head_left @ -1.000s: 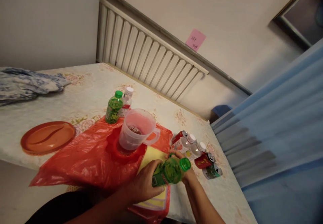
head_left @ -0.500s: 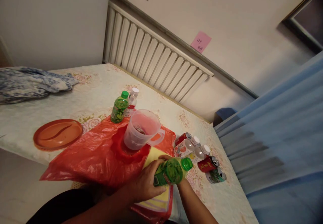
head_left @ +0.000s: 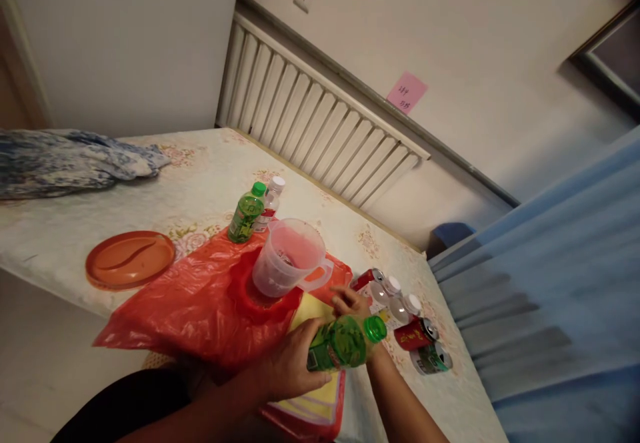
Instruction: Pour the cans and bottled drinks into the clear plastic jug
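My left hand (head_left: 290, 363) is wrapped round a green plastic bottle (head_left: 343, 342) with a green cap, held tilted on its side above a yellow cloth (head_left: 313, 310). Behind the bottle my right hand (head_left: 351, 302) reaches toward the lying bottles and cans (head_left: 400, 310); its fingers are partly hidden and hold nothing I can make out. A clear plastic jug (head_left: 289, 258) stands on a red lid on a red plastic bag (head_left: 200, 296). A second green bottle (head_left: 247, 213) and a clear bottle (head_left: 273, 193) stand behind the jug.
An orange plate (head_left: 130, 258) lies near the table's left edge. A blue-and-white cloth (head_left: 75, 160) is heaped at the far left. A radiator (head_left: 320, 123) runs along the wall. A blue curtain (head_left: 550, 283) hangs at the right.
The view has shifted so everything sits further right. My right hand has come out from under the bottle's neck and moved up toward the lying bottles. The left hand keeps its hold.
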